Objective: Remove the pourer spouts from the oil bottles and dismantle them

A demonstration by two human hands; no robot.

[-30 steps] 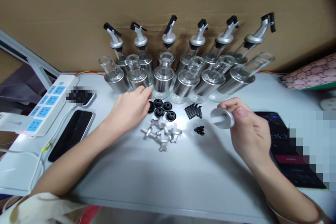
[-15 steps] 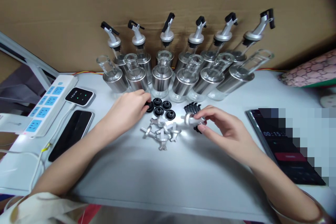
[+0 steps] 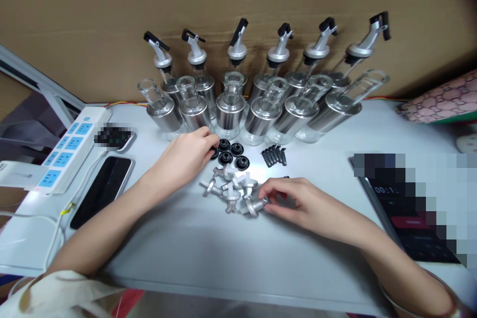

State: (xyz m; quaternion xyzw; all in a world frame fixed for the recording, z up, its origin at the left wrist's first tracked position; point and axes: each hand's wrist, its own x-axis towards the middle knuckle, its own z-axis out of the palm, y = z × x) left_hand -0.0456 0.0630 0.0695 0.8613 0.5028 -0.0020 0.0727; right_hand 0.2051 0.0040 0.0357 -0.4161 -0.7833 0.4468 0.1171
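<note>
My left hand is at the left edge of a cluster of round black stoppers, fingers closed on the leftmost stopper, which they partly cover. Thumb and fingertips of my right hand close around the tube end of a silver pourer spout. That spout rests at the right side of a loose pile of silver pourer spouts. Above my right hand lie several small black levers in a row. Another small dark piece shows just behind its knuckles.
Several open glass bottles with steel sleeves stand behind the parts. Behind them is a row of bottles topped with pourers, against a cardboard wall. A power strip and phone lie left; another phone lies right.
My right hand has moved down and left, bringing the silver spout from above the black levers to the pile's right side. The levers are now uncovered. My left hand has barely shifted.
</note>
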